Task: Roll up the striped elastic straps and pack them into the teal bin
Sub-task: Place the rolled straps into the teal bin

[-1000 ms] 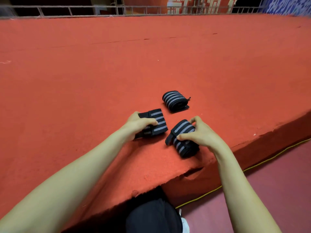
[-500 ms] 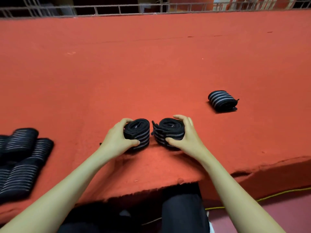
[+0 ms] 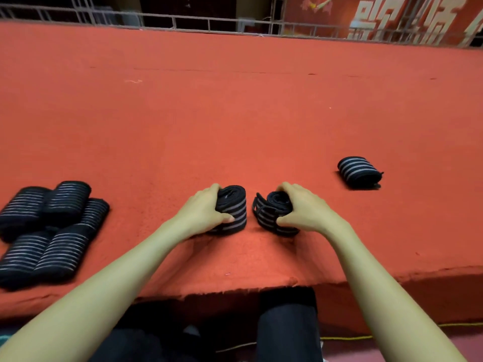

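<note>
Two rolled black straps with grey stripes stand on end near the front edge of the red felt table (image 3: pixel 235 113). My left hand (image 3: pixel 202 212) grips the left roll (image 3: pixel 234 205), thumb in front and fingers behind. My right hand (image 3: pixel 303 209) grips the right roll (image 3: pixel 271 207), whose loose end sticks out on its left side. A third rolled strap (image 3: pixel 356 171) lies on its side further right. The teal bin is not in view.
A pile of several rolled striped straps (image 3: pixel 49 228) lies at the table's left edge. A metal railing (image 3: pixel 209 23) runs along the far side. My dark-clothed legs (image 3: pixel 287 325) are below the table's torn front edge.
Both hands have stood their rolls on end and carried them left along the table; the view swung left, showing the pile. The third roll stays behind on the right.
</note>
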